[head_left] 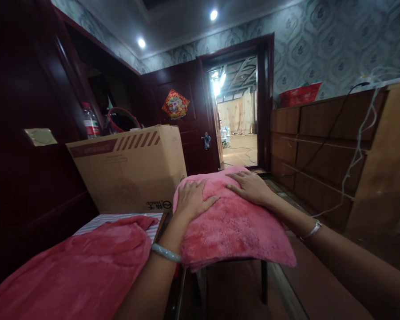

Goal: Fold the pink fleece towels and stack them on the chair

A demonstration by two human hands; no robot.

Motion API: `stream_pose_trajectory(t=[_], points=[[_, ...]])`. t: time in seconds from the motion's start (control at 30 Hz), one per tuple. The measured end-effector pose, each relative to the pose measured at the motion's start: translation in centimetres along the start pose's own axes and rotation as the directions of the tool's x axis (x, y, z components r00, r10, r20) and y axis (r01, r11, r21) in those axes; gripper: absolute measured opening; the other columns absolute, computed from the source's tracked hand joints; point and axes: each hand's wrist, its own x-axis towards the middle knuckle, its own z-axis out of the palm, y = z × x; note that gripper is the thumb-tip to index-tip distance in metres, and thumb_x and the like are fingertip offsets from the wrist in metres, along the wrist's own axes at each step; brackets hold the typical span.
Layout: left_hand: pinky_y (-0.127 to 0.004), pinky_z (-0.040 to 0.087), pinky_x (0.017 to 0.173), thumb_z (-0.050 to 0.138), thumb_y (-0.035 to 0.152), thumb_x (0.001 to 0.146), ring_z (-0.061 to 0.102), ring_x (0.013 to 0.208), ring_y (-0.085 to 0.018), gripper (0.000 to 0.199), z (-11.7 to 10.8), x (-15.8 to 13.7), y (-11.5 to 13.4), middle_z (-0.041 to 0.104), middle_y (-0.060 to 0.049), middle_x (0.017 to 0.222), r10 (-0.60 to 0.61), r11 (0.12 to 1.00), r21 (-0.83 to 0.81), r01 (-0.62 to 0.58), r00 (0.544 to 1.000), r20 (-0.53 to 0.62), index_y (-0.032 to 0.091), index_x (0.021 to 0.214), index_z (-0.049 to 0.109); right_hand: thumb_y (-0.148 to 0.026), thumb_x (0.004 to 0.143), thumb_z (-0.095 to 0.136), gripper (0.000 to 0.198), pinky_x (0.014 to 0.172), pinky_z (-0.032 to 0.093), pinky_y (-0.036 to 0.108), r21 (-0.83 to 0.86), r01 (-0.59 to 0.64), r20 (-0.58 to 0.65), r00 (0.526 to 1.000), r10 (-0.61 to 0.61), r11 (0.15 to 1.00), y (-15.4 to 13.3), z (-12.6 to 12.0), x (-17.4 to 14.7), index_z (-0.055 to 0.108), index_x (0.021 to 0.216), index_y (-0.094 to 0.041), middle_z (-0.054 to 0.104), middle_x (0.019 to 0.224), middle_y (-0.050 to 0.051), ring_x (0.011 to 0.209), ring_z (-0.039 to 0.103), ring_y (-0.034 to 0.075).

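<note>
A pink plush cloth [233, 226], fuzzy and folded or layered, lies over a small dark-legged stool [264, 280]. On its left part rests my left hand [193, 200], palm down with the thumb apart from the fingers. My right hand [251, 186] lies flat on the far right part of the same cloth, fingers stretched. Neither hand grips the fabric. To the left, a second, darker pink plush piece [96, 266] is spread over a striped sheet [116, 218]. The stool's top is hidden under the cloth.
A large cardboard box [129, 173] stands beyond the striped sheet, with a red-capped bottle [91, 122] behind its top edge. At the right runs a wooden drawer cabinet [333, 133] with a red basket [299, 94] and hanging cables [358, 151]. An open doorway [238, 124] lies ahead.
</note>
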Motion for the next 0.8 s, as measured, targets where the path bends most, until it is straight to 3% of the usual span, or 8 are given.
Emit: stream_pose_trajectory(t=[0.2, 0.37, 0.5, 0.67, 0.8], points=[[-0.053, 0.024, 0.116, 0.046, 0.071, 0.084, 0.038, 0.138, -0.035, 0.079, -0.2, 0.5, -0.5, 0.048, -0.011, 0.149, -0.01, 0.997, -0.074, 0.014, 0.999, 0.044, 0.022, 0.146, 0.043, -0.064, 0.096, 0.03, 0.064, 0.096, 0.045, 0.044, -0.028, -0.035, 0.048, 0.998, 0.036, 0.999, -0.5, -0.6, 0.3, 0.059, 0.136, -0.022, 0.065, 0.126, 0.014, 0.116, 0.059, 0.031], [-0.045, 0.02, 0.12, 0.048, 0.063, 0.086, 0.032, 0.144, -0.028, 0.075, -1.2, 0.5, -1.5, 0.039, -0.01, 0.155, 0.066, 0.991, -0.12, -0.059, 0.996, 0.058, 0.02, 0.147, 0.039, -0.067, 0.096, 0.028, 0.067, 0.096, 0.046, 0.044, -0.029, -0.084, 0.093, 0.992, 0.086, 0.996, -0.9, -1.2, 0.3, 0.057, 0.138, -0.023, 0.063, 0.131, 0.013, 0.119, 0.057, 0.032], [-0.05, 0.02, 0.12, 0.046, 0.058, 0.089, 0.024, 0.148, -0.029, 0.071, -1.7, -1.1, -2.8, 0.031, -0.012, 0.159, -0.014, 0.993, -0.116, 0.021, 0.998, 0.065, 0.02, 0.148, 0.039, -0.068, 0.095, 0.027, 0.068, 0.098, 0.045, 0.045, -0.037, -0.086, 0.122, 0.988, 0.09, 0.996, -1.0, -1.5, 0.4, 0.054, 0.14, -0.025, 0.061, 0.134, 0.012, 0.121, 0.055, 0.032], [-0.046, 0.024, 0.119, 0.041, 0.057, 0.089, 0.028, 0.147, -0.024, 0.069, -0.7, -5.0, -7.2, 0.033, -0.009, 0.158, -0.076, 0.962, -0.263, 0.077, 0.997, 0.016, 0.022, 0.148, 0.038, -0.069, 0.095, 0.026, 0.069, 0.099, 0.043, 0.046, -0.033, -0.106, 0.152, 0.982, 0.11, 0.994, -1.2, -1.7, 0.5, 0.052, 0.141, -0.026, 0.059, 0.136, 0.012, 0.124, 0.053, 0.033], [-0.05, 0.027, 0.117, 0.049, 0.06, 0.079, 0.034, 0.143, -0.029, 0.074, -0.6, -10.5, -12.1, 0.046, -0.009, 0.151, -0.245, 0.883, -0.401, 0.243, 0.968, 0.046, 0.021, 0.143, 0.047, -0.068, 0.095, 0.027, 0.068, 0.102, 0.042, 0.049, -0.023, -0.118, 0.159, 0.98, 0.12, 0.993, -1.1, -1.6, 0.8, 0.051, 0.142, -0.025, 0.056, 0.14, 0.012, 0.127, 0.05, 0.033]])
